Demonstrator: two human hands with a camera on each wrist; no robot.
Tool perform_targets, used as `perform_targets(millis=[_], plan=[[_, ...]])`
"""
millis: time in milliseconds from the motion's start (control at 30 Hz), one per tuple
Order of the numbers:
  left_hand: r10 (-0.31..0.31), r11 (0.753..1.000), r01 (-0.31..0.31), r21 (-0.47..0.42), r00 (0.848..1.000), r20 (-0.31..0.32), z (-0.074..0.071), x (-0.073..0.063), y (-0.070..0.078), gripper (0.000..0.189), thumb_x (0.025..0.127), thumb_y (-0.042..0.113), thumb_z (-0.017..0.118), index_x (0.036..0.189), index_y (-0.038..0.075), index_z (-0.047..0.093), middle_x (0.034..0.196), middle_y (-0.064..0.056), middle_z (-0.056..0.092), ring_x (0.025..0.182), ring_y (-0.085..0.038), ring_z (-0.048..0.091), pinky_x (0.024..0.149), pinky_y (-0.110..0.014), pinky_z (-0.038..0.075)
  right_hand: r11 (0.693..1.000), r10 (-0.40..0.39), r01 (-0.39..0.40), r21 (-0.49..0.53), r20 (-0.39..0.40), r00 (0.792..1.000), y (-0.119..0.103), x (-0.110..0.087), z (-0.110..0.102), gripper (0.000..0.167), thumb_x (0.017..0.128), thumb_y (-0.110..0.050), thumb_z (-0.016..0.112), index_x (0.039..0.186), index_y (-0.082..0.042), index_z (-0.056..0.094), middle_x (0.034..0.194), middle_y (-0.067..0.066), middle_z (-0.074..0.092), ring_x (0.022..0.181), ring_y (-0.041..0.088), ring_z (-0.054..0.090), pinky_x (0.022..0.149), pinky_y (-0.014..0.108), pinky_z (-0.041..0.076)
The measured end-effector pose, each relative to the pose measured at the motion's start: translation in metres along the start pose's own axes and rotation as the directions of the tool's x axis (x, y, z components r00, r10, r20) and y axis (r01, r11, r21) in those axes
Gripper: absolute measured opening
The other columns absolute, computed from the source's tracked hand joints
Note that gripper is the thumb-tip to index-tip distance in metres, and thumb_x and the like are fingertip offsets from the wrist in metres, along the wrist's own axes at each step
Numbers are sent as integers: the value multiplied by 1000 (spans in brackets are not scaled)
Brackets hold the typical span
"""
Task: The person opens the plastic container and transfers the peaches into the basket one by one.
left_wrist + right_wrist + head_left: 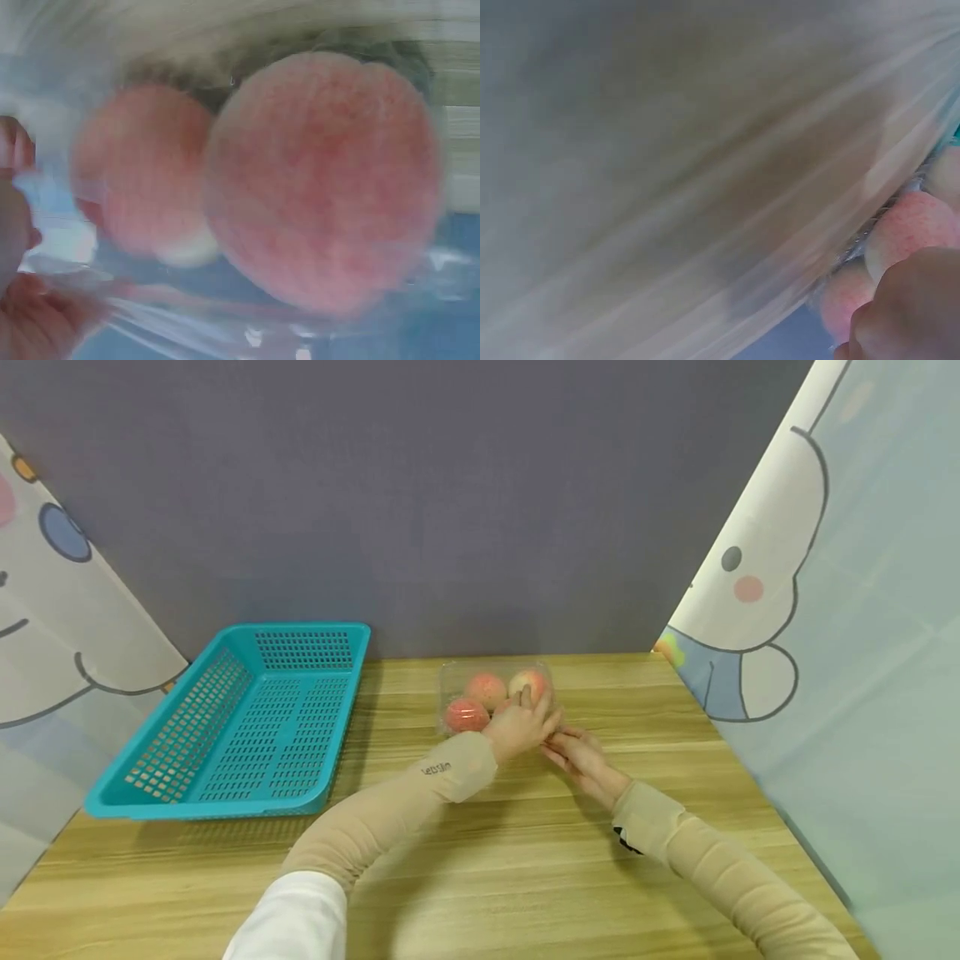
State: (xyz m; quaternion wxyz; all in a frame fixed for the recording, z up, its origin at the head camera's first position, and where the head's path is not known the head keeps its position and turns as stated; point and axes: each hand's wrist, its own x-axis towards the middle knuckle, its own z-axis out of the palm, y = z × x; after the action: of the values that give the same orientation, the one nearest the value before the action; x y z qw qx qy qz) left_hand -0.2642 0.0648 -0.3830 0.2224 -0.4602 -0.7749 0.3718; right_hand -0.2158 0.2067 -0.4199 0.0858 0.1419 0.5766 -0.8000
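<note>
Have clear, boxy plastic container (454,680) of round pinkish-red peaches (487,691), partly beneath left grip (521,725), just beside right grip (583,758). Can't tell spread from pinching at either. Could skid on yellowish wood-grain bench (480,868) if pushed off-centre, or bruise peaches if squeezed.

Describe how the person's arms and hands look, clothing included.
The left hand and right hand are ungloved. Wrinkled beige sleeves cover both forearms. The left one bears small dark lettering near the wrist and meets a white sleeve higher up. A small black piece shows beneath the right cuff.
</note>
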Motion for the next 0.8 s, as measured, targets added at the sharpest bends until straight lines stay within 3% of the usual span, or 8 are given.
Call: perform_targets(millis=[133, 233, 367, 467, 567, 667, 800], plan=[[-101, 989, 88, -121, 989, -106, -1, 2, -14, 56, 93, 40, 48, 140, 16, 30, 133, -10, 40, 98, -21, 61, 89, -30, 51, 1000, 6, -6, 29, 7, 1000, -1, 1, 0, 26, 91, 5, 43, 117, 10, 40, 95, 8, 60, 86, 12, 64, 84, 18, 51], [-46, 988, 33, -153, 995, -83, 2, 0, -13, 59, 94, 40, 46, 143, 15, 26, 136, -13, 38, 102, -25, 61, 89, -30, 51, 1000, 12, -13, 19, 41, 999, -1, 1, -1, 36, 92, 4, 43, 127, 12, 35, 98, 7, 59, 89, 12, 63, 88, 19, 49], [13, 990, -22, -141, 998, -60, 12, -4, -2, 59, 96, 31, 44, 147, 17, 18, 145, -13, 30, 120, -33, 49, 93, -32, 49, 999, 31, -31, -6, 59, 998, -1, 1, -2, 38, 93, 2, 43, 130, 11, 35, 94, 1, 62, 86, 8, 63, 89, 18, 48], [-12, 988, -3, -155, 995, -98, 18, -10, 2, 58, 97, 25, 45, 147, 20, 18, 149, -9, 26, 125, -32, 44, 95, -32, 47, 999, 35, -35, -5, 47, 998, -1, 1, -1, 27, 93, 1, 44, 120, 7, 46, 90, -1, 63, 84, 8, 63, 86, 17, 50], [-50, 968, 17, -251, 991, -123, 22, -20, 2, 62, 94, 22, 51, 147, 23, 18, 151, -8, 23, 129, -31, 40, 98, -33, 46, 999, 39, -39, 4, 30, 999, -1, 0, -1, 14, 92, 2, 45, 105, 3, 51, 89, 1, 63, 84, 9, 63, 83, 17, 51], [-69, 950, 37, -311, 993, -92, 23, -32, -1, 69, 91, 23, 56, 148, 23, 16, 152, -6, 20, 134, -28, 32, 102, -35, 42, 999, 49, -49, 7, 30, 998, -1, 0, -1, 5, 92, 1, 46, 97, -2, 47, 90, 3, 62, 83, 10, 64, 82, 17, 51], [-100, 939, 73, -337, 993, -64, 28, -46, -5, 72, 89, 21, 59, 147, 17, 18, 152, -7, 21, 135, -26, 31, 105, -36, 38, 998, 58, -59, 21, 26, 998, -1, 2, -1, 8, 92, -1, 49, 93, -5, 42, 92, 5, 61, 83, 11, 64, 84, 18, 51]])
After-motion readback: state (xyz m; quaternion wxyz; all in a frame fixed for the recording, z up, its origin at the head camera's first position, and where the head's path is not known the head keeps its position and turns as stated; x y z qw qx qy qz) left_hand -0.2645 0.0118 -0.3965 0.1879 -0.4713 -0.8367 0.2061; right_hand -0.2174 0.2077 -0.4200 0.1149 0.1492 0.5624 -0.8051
